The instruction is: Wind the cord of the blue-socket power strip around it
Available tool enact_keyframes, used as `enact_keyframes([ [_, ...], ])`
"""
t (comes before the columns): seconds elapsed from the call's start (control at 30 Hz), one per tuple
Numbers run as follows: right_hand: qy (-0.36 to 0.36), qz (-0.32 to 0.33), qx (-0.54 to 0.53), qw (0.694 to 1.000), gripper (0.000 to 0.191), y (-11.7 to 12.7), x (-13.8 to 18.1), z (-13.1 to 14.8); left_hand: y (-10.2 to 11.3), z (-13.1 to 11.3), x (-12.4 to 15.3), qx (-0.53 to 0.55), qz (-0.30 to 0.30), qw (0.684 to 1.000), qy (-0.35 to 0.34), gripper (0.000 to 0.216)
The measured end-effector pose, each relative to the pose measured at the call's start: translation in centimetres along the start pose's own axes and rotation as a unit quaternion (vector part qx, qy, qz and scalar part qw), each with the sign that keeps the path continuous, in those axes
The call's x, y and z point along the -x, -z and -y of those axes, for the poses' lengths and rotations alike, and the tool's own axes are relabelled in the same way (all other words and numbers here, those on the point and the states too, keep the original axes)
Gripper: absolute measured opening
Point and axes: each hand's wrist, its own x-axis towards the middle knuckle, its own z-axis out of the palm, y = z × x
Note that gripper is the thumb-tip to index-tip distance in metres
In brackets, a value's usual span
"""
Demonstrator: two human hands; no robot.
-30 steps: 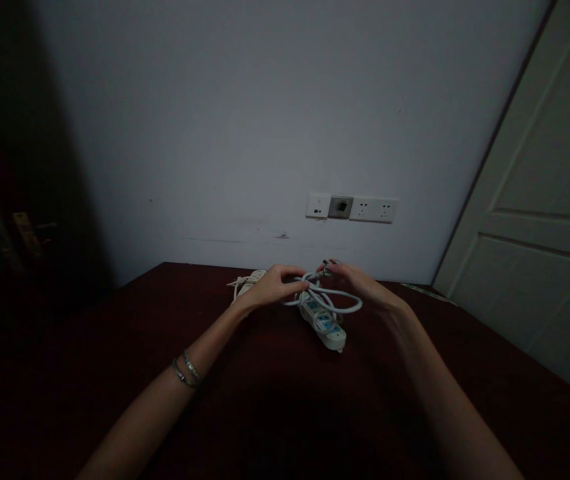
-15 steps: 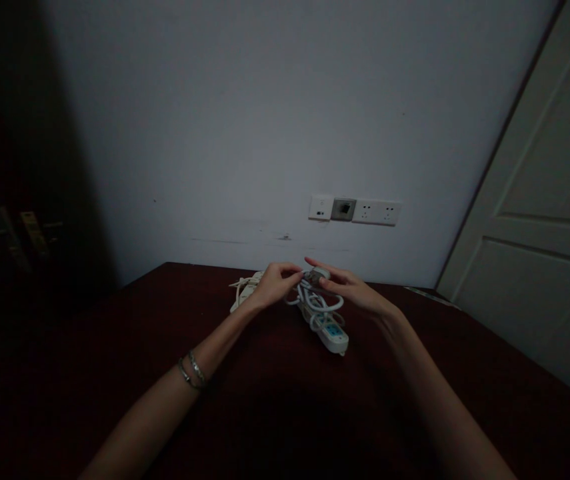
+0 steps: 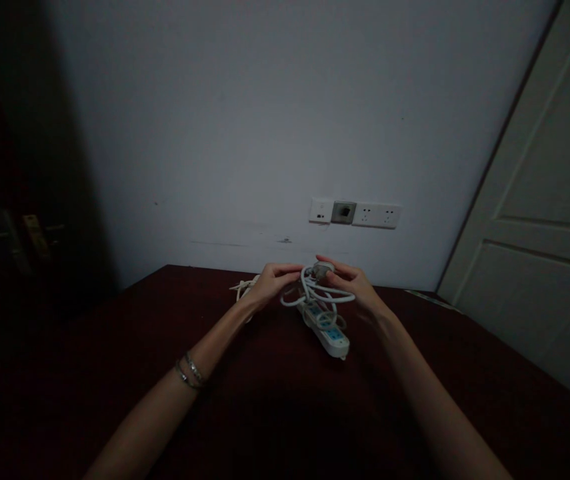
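Observation:
A white power strip (image 3: 335,343) with blue socket panels lies aslant on the dark red table, its near end toward me. Loops of its white cord (image 3: 337,298) rise above it and partly cover the sockets. My right hand (image 3: 359,287) grips the greyish plug (image 3: 323,269) between thumb and fingers, at the top of the loops. From the other side, my left hand (image 3: 272,281) pinches the cord close to the plug; its fingertips are partly hidden. Behind that hand, a second bundle of off-white cord (image 3: 243,287) lies on the table, mostly covered.
The dark red table (image 3: 205,333) reaches back to a pale wall (image 3: 245,133). Wall sockets (image 3: 377,215) and a grey wall plate (image 3: 343,212) sit above its rear edge. A white panelled door (image 3: 539,233) stands at right, a flat strip (image 3: 432,299) near the back right corner.
The plug has moved slightly right and the cord loops are lifted and spread wider above the strip. Both hands have shifted a little; the strip has stayed nearly in place.

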Motion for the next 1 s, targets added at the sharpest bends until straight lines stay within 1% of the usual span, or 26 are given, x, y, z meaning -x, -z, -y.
enact_keyframes([
  [0.1,-0.019,0.018,-0.001,1.0,0.056,0.0,0.1,-0.1,0.6,0.0,-0.1,-0.044,0.041,0.998,-0.005,0.027],
  [0.2,-0.03,0.054,-0.008,0.998,0.053,-0.1,0.2,-0.4,1.0,-0.2,-0.3,-0.092,0.074,0.992,-0.034,0.024],
  [0.3,-0.044,0.089,-0.062,0.993,0.056,-0.3,0.2,-0.8,1.4,-0.4,-0.5,-0.137,0.081,0.986,-0.04,0.02],
  [0.4,-0.067,0.075,-0.114,0.988,0.054,-0.7,0.2,-1.0,1.7,-0.5,-0.8,-0.163,0.09,0.982,-0.03,0.019],
  [0.47,-0.081,0.056,-0.118,0.988,0.049,-0.9,0.2,-1.0,2.0,-0.5,-0.8,-0.171,0.104,0.98,-0.025,0.02],
  [0.57,-0.099,0.046,-0.114,0.987,0.048,-1.1,0.3,-0.8,2.2,-0.9,-0.7,-0.188,0.119,0.975,-0.021,0.02],
  [0.67,-0.103,0.051,-0.096,0.989,0.047,-1.1,0.4,-0.6,2.3,-1.6,-0.5,-0.215,0.12,0.968,-0.041,0.019],
  [0.73,-0.096,0.067,-0.078,0.99,0.046,-0.9,0.4,-0.4,2.3,-2.2,-0.3,-0.236,0.127,0.961,-0.063,0.019],
  [0.83,-0.091,0.115,-0.054,0.988,0.048,-0.6,0.4,-0.2,2.4,-2.9,-0.1,-0.268,0.151,0.948,-0.083,0.019],
  [0.9,-0.091,0.138,-0.022,0.986,0.045,-0.4,0.4,0.0,2.5,-3.0,0.0,-0.283,0.166,0.941,-0.083,0.02],
  [1.0,-0.083,0.155,0.032,0.984,0.038,-0.2,0.4,0.1,2.7,-2.6,0.1,-0.291,0.185,0.935,-0.086,0.02],
])
